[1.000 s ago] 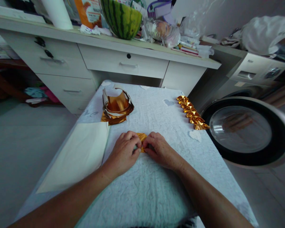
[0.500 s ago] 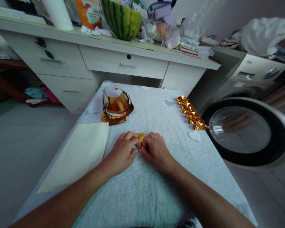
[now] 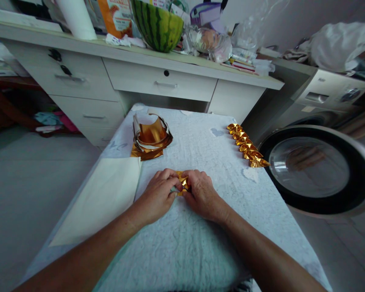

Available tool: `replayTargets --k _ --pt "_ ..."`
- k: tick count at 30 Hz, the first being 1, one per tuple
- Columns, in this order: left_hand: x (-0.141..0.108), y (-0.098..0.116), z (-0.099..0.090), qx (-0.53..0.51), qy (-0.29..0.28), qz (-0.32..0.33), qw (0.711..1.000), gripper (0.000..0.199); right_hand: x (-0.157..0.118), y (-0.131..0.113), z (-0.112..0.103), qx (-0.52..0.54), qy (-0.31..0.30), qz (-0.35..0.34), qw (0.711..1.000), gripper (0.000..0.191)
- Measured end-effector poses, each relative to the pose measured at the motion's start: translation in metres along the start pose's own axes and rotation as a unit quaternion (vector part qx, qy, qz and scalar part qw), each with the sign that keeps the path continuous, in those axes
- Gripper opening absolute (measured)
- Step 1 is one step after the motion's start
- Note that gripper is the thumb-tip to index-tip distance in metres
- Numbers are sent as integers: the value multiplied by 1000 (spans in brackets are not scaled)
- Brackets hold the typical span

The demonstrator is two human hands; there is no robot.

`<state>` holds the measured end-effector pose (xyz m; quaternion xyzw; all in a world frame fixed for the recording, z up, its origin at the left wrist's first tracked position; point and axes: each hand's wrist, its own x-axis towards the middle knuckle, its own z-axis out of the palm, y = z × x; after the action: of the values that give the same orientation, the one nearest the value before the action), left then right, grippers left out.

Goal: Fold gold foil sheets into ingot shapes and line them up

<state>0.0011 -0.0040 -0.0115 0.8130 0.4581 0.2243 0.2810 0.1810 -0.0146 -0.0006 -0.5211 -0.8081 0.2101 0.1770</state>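
Observation:
A small piece of shiny gold foil paper [image 3: 184, 183] lies between my hands at the middle of the cloth-covered table. My left hand [image 3: 162, 190] pinches its left side with the fingertips. From the other side my right hand [image 3: 202, 192] grips it, fingers bent over its edge. Much of the foil is hidden under the fingers. Behind my left hand sits a curled stack of gold foil sheets [image 3: 152, 136]. Several folded gold foil pieces [image 3: 245, 147] form a slanting row near the table's right edge.
A large cream paper sheet [image 3: 100, 198] covers the table's left side. The washing machine's round door [image 3: 313, 166] stands open beside the right edge. Beyond the table, a white desk [image 3: 158, 77] carries half a watermelon [image 3: 158, 26], a paper roll [image 3: 76, 20] and plastic bags.
My right hand has shifted slightly right, away from the left fingertips, and more of the gold foil shows between the hands. The view has moved a little.

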Motion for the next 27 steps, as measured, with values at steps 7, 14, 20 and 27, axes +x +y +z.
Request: replayTargets --k 7,14,20,27 --pt "0 0 0 0 -3 -4 1000 25 -3 6 0 -4 -6 -28 1000 31" --pt "-1 0 -1 -3 -5 2 1000 25 -5 4 -1 -11 -10 -26 1000 32" --pt "-1 -1 -2 0 -5 14 1000 26 -8 7 -4 7 -12 -47 999 30" --pt "0 4 -6 -5 6 14 1000 28 -5 9 -8 -3 -4 -73 997 12"
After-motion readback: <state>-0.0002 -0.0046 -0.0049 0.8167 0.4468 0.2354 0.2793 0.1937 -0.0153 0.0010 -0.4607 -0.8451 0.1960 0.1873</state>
